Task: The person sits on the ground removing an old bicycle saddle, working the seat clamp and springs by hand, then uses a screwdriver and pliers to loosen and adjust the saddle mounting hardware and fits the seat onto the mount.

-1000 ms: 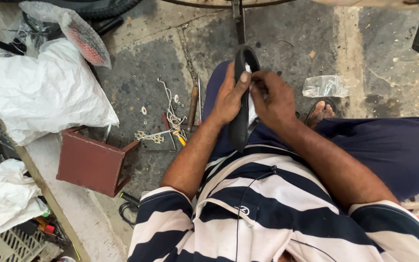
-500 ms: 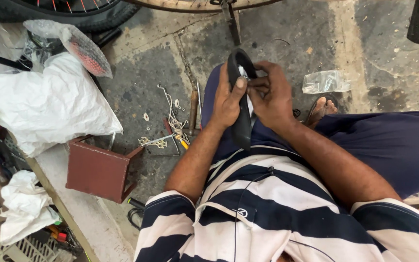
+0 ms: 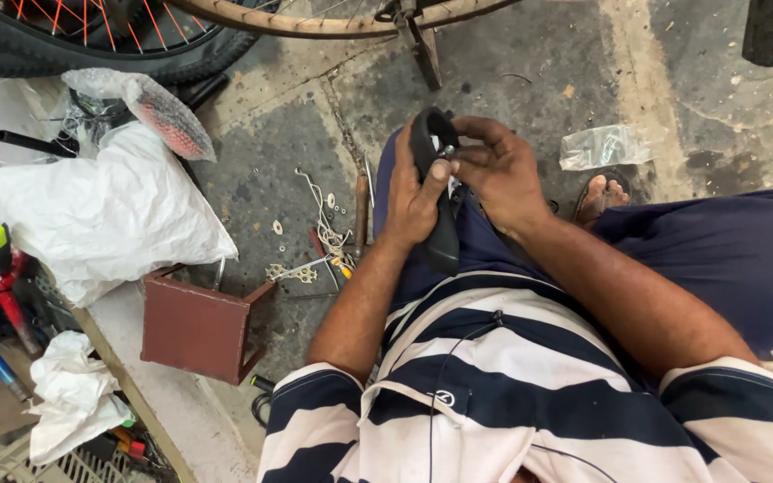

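Observation:
A black rubber inner tube (image 3: 443, 234) is folded over in front of me, above my lap. My left hand (image 3: 413, 201) grips the folded tube, thumb pressed near its small metal valve (image 3: 447, 150). My right hand (image 3: 498, 170) pinches at the valve with its fingertips, touching the tube's top bend. Both forearms reach out over my striped shirt and blue trousers.
A bicycle wheel (image 3: 100, 36) with orange spokes and a kickstand (image 3: 418, 40) stand ahead. A white sack (image 3: 100, 215) and a reddish metal box (image 3: 199, 326) lie at left. Small tools, wire and washers (image 3: 324, 237) litter the concrete. A clear plastic bag (image 3: 603, 146) lies by my sandalled foot (image 3: 603, 192).
The view has tilted down and left slightly. My right fingers have shifted onto the valve at the tube's top; my left hand keeps its grip.

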A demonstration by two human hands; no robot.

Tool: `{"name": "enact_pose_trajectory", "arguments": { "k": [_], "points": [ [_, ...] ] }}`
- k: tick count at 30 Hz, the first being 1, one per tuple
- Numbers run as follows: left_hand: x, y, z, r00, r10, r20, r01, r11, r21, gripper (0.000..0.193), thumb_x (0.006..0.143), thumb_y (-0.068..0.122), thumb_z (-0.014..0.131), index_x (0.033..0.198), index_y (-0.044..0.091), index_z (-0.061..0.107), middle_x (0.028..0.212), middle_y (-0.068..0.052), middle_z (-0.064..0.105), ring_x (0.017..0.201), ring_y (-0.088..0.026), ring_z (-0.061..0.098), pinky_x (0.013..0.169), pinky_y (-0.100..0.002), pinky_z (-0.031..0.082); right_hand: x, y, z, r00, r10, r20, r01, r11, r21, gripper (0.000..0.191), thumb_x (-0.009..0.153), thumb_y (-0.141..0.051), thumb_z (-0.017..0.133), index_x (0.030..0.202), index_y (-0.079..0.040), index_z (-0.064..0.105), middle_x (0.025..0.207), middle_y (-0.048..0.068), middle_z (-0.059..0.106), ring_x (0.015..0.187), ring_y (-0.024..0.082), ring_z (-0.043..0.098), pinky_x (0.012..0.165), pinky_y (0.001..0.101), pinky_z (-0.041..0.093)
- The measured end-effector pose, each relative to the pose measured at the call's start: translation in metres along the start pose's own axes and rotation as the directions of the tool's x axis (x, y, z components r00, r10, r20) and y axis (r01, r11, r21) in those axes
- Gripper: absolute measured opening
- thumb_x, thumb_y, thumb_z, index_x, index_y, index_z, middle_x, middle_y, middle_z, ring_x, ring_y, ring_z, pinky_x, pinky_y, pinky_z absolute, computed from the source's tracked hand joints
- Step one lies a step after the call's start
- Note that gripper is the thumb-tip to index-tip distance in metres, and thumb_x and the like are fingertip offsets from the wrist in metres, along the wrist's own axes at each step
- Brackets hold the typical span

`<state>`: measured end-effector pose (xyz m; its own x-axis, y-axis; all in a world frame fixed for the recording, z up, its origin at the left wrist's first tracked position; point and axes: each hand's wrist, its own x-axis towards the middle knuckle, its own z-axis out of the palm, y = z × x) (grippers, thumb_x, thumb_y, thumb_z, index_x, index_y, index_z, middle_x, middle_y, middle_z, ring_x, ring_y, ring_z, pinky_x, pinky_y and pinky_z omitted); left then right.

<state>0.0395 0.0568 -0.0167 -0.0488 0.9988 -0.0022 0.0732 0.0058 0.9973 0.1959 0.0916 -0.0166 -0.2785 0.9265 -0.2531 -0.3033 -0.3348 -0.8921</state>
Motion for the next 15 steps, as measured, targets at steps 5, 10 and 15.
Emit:
{"name": "enact_pose_trajectory", "arguments": {
  "k": [5, 10, 15],
  "points": [
    [-0.003, -0.005, 0.001, 0.999, 0.033, 0.013, -0.034, 0.996, 0.080, 0.084, 0.104, 0.061, 0.055, 0.157, 0.000, 0.035, 0.151, -0.020, 0.050, 0.142, -0.030, 0.053, 0.121, -0.039, 0.042, 0.003, 0.001, 0.001, 0.984, 0.112, -0.141, -0.093, 0.987, 0.130, 0.028, 0.096, -0.001, 0.072, 0.122, 0.008, 0.067, 0.111, 0.015, 0.074, 0.098, 0.017, 0.072, 0.090, 0.0301, 0.060],
    [-0.007, -0.027, 0.004, 0.999, -0.029, -0.033, 0.026, 0.996, -0.087, 0.083, 0.105, 0.061, 0.055, 0.157, -0.001, 0.037, 0.146, -0.017, 0.052, 0.137, -0.027, 0.051, 0.120, -0.038, 0.041, 0.005, 0.004, -0.007, 0.978, 0.141, -0.156, -0.127, 0.987, 0.094, 0.025, 0.091, 0.002, 0.074, 0.115, 0.007, 0.071, 0.105, 0.016, 0.075, 0.089, 0.018, 0.072, 0.083, 0.0298, 0.061],
    [-0.005, -0.034, -0.021, 0.964, -0.176, -0.197, 0.141, 0.973, -0.182, 0.077, 0.109, 0.057, 0.044, 0.160, 0.002, 0.029, 0.149, -0.014, 0.055, 0.137, -0.022, 0.053, 0.118, -0.035, 0.039, 0.004, -0.004, -0.049, 0.997, -0.073, 0.012, 0.068, 0.972, 0.225, 0.022, 0.094, -0.001, 0.078, 0.114, 0.000, 0.069, 0.109, 0.012, 0.075, 0.096, 0.016, 0.069, 0.088, 0.0269, 0.057]
  ]
}}
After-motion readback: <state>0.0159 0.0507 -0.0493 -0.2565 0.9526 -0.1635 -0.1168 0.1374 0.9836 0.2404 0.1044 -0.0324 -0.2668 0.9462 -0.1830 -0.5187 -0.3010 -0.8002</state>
